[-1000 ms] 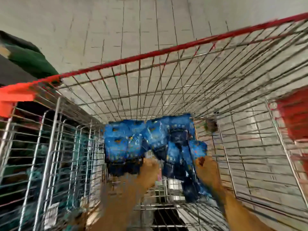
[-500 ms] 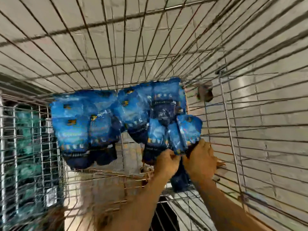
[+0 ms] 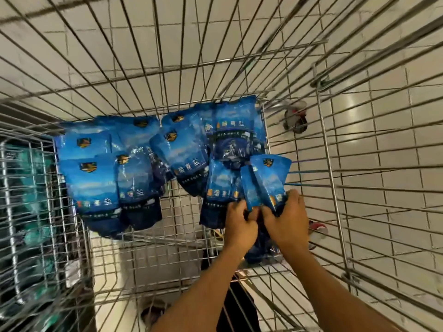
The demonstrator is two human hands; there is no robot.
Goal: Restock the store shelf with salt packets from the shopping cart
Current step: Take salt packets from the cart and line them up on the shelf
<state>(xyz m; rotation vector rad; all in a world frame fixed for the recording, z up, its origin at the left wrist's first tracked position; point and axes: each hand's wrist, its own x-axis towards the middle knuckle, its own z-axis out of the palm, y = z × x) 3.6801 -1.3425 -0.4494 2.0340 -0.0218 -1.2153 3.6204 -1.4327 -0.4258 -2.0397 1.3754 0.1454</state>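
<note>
In the head view we look down into a wire cart, its bars filling the frame over a pale tiled floor. Blue salt packets lie across the cart's bottom, from centre left to centre right. Our two hands meet right of centre, low in the frame. Our left hand curls its fingers round the lower edge of a packet that stands tilted among the others. Our right hand, just beside it and touching it at the knuckles, grips the bottom of another raised packet, thumb side toward the left hand. Both forearms rise from the lower edge. At far left, teal goods show blurred behind the cart's side.
</note>
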